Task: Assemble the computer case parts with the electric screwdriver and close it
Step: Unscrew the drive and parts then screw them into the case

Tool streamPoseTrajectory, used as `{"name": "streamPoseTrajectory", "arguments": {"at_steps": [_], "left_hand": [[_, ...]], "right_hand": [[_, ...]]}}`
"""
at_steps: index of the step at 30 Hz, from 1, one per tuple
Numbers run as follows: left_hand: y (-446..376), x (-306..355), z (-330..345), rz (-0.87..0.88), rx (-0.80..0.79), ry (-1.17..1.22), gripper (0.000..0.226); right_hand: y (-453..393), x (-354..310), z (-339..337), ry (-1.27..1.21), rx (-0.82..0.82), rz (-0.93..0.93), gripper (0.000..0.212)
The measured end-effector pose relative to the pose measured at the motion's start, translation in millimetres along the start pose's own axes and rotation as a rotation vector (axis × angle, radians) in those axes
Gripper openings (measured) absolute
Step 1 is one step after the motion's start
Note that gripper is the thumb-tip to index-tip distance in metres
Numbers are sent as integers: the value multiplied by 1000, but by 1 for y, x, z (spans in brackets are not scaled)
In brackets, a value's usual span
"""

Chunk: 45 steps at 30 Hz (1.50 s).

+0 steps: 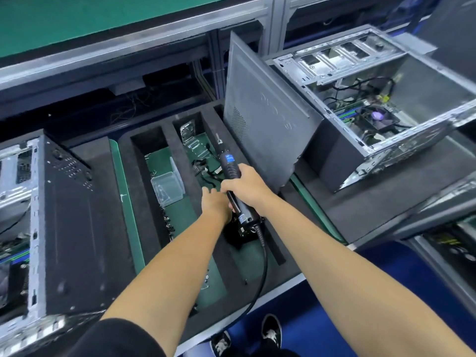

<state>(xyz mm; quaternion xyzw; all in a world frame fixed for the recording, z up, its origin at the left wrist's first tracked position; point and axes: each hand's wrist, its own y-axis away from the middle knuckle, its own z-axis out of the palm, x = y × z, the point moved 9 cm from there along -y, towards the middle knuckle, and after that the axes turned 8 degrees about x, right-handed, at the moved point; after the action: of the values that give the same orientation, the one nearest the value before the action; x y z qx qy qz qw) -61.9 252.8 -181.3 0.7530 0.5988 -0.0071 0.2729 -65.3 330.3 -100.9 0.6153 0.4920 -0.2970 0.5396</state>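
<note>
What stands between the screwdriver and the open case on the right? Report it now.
The loose side panel stands upright between the electric screwdriver, gripped in the right hand, and the open case. The tip must go over or around it.

A computer assembly line workstation. Open computer cases (381,104) sit at 2 and 9 o'clock beside a compartmented foam parts tray (134,191).

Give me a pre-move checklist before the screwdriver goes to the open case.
1. Right hand grips electric screwdriver: ok.
2. Left hand free of parts: cannot tell, fingers sit by the tool.
3. Bit loaded with screw: cannot tell.
4. Cord hangs untangled: ok.
5. Open case interior exposed: ok.
6. Side panel fitted: not ok, it stands leaning beside the case.
</note>
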Motion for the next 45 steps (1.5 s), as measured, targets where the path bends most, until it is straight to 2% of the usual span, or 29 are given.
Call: {"name": "streamPoseTrajectory", "arguments": {"at_steps": [3, 9, 14, 25, 30, 33, 36, 38, 42, 45], "left_hand": [[0, 4, 6, -66, 14, -41, 52], [3, 3, -1, -145, 84, -103, 36], [6, 0, -10, -188, 46, -104, 27], [4, -1, -13, -235, 48, -91, 24], [-1, 1, -7, -194, 28, -36, 30], [-4, -2, -7, -153, 30, 98, 35], [0, -16, -22, -132, 76, 399, 37], [5, -35, -34, -178, 131, 627, 34], [22, -87, -54, -334, 351, 971, 17], [44, -134, -42, -487, 430, 1192, 18]], "right_hand": [[-4, 5, 0, 25, -20, 21, 26], [-6, 11, 4, 40, -48, 65, 27], [-9, 12, 2, 44, -41, 63, 26], [0, 12, -9, 50, -19, 50, 23], [10, 9, -8, 54, -13, 45, 23], [11, 4, -9, 43, 0, 38, 23], [13, 0, -6, -5, 38, 52, 21], [16, -5, 1, -34, 45, 64, 18], [24, -19, 19, -82, -24, 45, 15], [32, -29, 40, -102, -81, 47, 16]]}}
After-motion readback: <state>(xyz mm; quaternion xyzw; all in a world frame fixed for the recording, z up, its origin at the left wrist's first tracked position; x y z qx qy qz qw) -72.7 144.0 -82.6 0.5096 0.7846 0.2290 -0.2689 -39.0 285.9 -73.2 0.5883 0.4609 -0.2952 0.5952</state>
